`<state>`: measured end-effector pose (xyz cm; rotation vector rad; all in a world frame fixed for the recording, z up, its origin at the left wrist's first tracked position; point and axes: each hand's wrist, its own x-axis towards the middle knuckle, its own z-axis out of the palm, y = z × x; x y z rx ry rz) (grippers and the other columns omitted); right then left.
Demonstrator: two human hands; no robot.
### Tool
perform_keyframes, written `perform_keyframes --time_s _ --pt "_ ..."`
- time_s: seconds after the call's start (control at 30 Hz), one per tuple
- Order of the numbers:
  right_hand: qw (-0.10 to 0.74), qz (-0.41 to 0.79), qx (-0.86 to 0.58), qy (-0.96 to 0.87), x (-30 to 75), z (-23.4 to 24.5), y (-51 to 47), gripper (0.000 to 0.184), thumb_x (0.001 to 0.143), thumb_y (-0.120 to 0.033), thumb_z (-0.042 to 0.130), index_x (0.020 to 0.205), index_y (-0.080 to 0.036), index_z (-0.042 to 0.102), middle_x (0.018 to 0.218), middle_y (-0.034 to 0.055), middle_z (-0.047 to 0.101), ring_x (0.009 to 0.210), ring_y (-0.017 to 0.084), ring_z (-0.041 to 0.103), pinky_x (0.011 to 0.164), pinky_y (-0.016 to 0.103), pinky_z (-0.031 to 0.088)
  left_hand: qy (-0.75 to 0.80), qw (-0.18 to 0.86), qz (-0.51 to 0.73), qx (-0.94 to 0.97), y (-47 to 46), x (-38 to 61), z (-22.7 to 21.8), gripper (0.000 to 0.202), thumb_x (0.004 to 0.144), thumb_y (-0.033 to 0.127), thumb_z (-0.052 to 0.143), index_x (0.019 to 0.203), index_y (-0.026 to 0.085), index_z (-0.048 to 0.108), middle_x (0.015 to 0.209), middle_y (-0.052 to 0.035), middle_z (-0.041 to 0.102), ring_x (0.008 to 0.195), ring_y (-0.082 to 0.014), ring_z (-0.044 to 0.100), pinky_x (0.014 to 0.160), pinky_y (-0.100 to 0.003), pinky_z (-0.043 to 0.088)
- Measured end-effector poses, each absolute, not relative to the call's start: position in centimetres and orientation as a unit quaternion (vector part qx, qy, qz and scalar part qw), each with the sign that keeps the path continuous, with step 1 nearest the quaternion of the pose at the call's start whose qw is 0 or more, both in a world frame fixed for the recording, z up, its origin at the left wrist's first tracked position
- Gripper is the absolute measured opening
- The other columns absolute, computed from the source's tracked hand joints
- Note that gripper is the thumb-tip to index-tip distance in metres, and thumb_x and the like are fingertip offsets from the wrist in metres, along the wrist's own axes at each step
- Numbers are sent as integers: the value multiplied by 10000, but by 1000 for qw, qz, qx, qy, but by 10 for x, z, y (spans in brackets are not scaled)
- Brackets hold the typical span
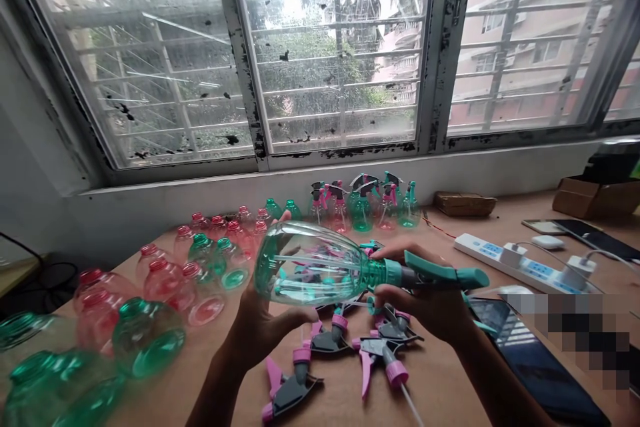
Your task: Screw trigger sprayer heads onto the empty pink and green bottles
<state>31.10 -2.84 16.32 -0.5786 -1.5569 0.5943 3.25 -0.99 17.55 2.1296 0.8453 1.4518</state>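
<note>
A clear green spray bottle (313, 263) lies sideways in the air above the table, between my two hands. My left hand (263, 317) is wrapped round its base end, with the thumb below and fingers behind. At the neck, my right hand (433, 310) grips around the collar of the green and grey trigger head (445, 272). The head sits on the bottle's neck, with a straw visible inside the bottle. Beneath my hands lie several loose pink and grey trigger heads (330, 340), and some green ones are partly hidden behind the bottle.
Open red bottles (167, 280) and green bottles (147, 333) crowd the table's left side. Several bottles with trigger heads (363, 207) stand by the wall under the window. To the right are a power strip (520, 267) with plugs, a dark phone (540, 360) and a cardboard box (595, 197).
</note>
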Motion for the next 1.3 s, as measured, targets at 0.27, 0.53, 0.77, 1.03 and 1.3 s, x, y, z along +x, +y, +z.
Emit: perform_keyframes --time_s 0.27,0.53,0.77,1.03,1.3 --pt "639 236 -243 -690 310 165 -28 287 875 -327 947 1101 -290 774 690 -48 773 505 157 745 484 232 557 197 157 568 784 -6 41 177 1190 867 337 919 1711 540 104 1829 -107 273 1448 -376 648 1134 -547 621" --pt "645 228 -265 -680 315 153 -24 334 905 -408 917 1168 -298 743 712 -45 779 509 175 760 523 268 603 260 201 538 776 -11 36 178 1139 763 520 961 1704 407 329 1763 -115 423 1559 -456 499 1195 -617 562" --pt "630 238 -274 -687 316 159 -28 324 900 -410 921 1138 -273 748 667 -43 789 533 198 778 549 288 609 268 205 508 792 -8 38 177 1126 890 405 887 1728 478 139 1770 -121 407 1503 -369 594 1202 -548 559" --pt "654 268 -267 -655 315 157 -26 341 884 -372 935 1143 -271 737 656 -37 804 514 210 787 515 292 641 307 261 481 778 -12 37 178 1131 840 514 902 1730 414 212 1644 -127 578 1329 -384 727 1150 -570 602" --pt "653 272 -265 -655 313 158 -28 343 867 -362 950 1123 -247 754 642 -34 795 504 203 791 518 266 633 264 174 503 805 -11 39 178 1180 905 442 860 1740 453 25 1827 -123 266 1597 -403 460 1286 -614 440"
